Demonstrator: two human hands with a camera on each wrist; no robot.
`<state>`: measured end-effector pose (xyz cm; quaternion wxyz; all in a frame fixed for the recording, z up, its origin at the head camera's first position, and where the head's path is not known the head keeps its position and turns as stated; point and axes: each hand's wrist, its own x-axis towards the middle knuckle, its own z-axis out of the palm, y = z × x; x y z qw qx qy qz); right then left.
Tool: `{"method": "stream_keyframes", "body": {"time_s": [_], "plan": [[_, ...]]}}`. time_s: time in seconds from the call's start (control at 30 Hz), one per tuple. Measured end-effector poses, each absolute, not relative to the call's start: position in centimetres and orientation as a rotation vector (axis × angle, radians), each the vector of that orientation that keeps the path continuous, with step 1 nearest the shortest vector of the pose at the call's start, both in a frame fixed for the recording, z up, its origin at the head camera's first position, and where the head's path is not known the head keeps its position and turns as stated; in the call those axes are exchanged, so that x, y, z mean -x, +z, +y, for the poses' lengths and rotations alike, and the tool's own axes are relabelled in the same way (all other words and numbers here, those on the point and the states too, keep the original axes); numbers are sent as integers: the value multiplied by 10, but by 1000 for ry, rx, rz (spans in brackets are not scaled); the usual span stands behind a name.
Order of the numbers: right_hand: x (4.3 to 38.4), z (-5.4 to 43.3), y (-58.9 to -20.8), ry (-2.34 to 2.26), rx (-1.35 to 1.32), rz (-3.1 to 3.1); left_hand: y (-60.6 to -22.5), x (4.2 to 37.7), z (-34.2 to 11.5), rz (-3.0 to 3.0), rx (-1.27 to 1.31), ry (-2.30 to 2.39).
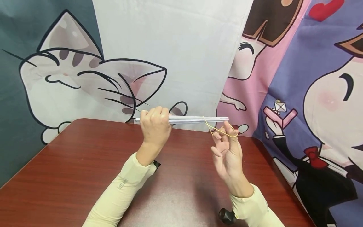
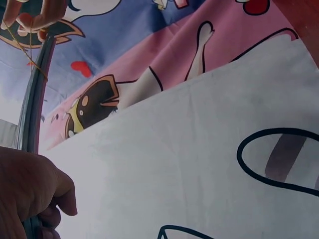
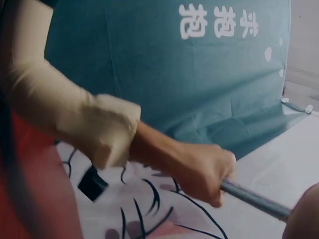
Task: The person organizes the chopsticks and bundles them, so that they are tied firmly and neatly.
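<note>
My left hand [image 1: 155, 124] grips a bundle of slim, pale grey chopsticks [image 1: 190, 119] near its left end, fist wrapped around it. Held level above the table, the bundle points right toward the other hand. A thin yellow rubber band [image 1: 216, 128] loops around the chopsticks near their right end and stretches, crossed, to the right hand [image 1: 228, 154]. That hand's thumb and bent fingers hold the band spread just under the tips. In the left wrist view the band [image 2: 31, 62] circles the far part of the chopsticks [image 2: 34, 107].
A reddish-brown wooden table [image 1: 85, 176] lies below both hands. Behind it hangs a cloth backdrop [image 1: 170, 37] with cartoon figures, close to the table's far edge. A black wrist camera [image 1: 227, 216] sticks out beside the right sleeve.
</note>
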<state>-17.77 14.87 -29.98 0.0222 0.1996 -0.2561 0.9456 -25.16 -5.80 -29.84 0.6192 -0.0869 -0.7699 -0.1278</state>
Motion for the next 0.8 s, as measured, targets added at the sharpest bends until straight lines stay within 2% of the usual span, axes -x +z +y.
{"method": "stream_keyframes", "body": {"time_s": [0.23,0.47,0.6,0.8], "plan": [[188,154,-296,3052,-448,-681,-299,251,-55,-1746,240,-276],[208,168,-284,2898,-344,-1227,-297,255,-55,-1645,327,-184],[215,175,-278,2750,-388,-1566,-297,256,-55,-1600,340,-163],[229,188,-262,2533,-614,-1952,-296,254,-53,-1565,307,-156]]}}
